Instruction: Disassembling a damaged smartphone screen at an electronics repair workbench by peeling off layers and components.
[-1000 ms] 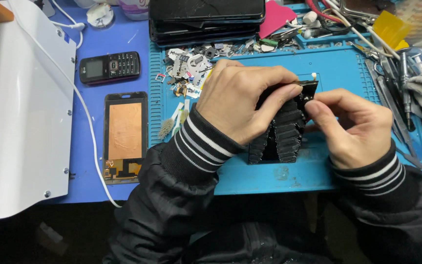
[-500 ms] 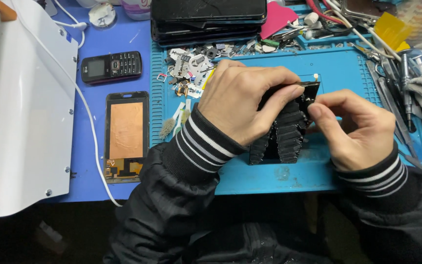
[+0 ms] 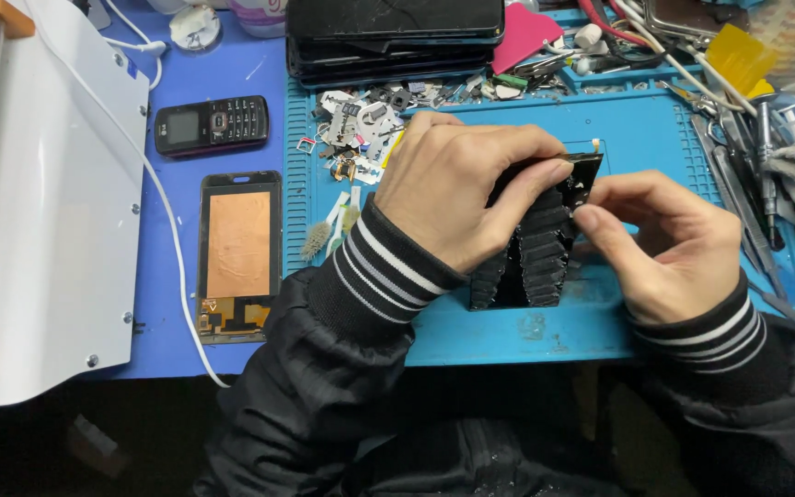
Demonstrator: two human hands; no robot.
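Nothing has shifted since earlier: left hand (image 3: 457,189) clamps the black stacked part (image 3: 540,244) upright mid blue mat (image 3: 655,138), long axis toward the mat's far edge, right hand (image 3: 669,244) pinching its top right corner.

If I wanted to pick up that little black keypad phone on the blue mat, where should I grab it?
Probably pinch the keypad phone across its two long edges, coming straight down from above. It lies flat, face up, with bare blue mat along both long sides, so fingers have room there.

Keypad phone (image 3: 212,124) behind screen panel (image 3: 238,253)
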